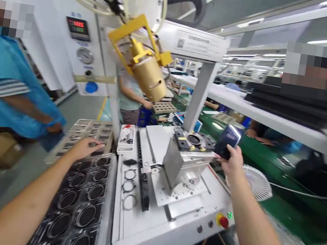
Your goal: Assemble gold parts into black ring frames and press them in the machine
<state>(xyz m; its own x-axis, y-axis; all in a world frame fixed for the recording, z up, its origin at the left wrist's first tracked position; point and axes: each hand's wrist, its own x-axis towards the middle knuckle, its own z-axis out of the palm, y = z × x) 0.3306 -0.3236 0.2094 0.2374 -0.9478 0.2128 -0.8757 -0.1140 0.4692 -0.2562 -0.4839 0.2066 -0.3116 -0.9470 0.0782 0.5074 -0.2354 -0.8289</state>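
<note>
The right hand (233,162) has its fingers clamped on a dark, shiny slab (228,139), tilted up beyond the fingertips. The left hand (84,149) curls its fingers over the far end of a clear tray (108,196) of black rings (86,214) — whether they pinch anything, I cannot tell. Just left of the right fingers stands a metal block (187,169); a white fan (255,182) lies below them. Farther off, above and between both hands' fingers — a gold cylinder (149,78) hangs tilted.
</note>
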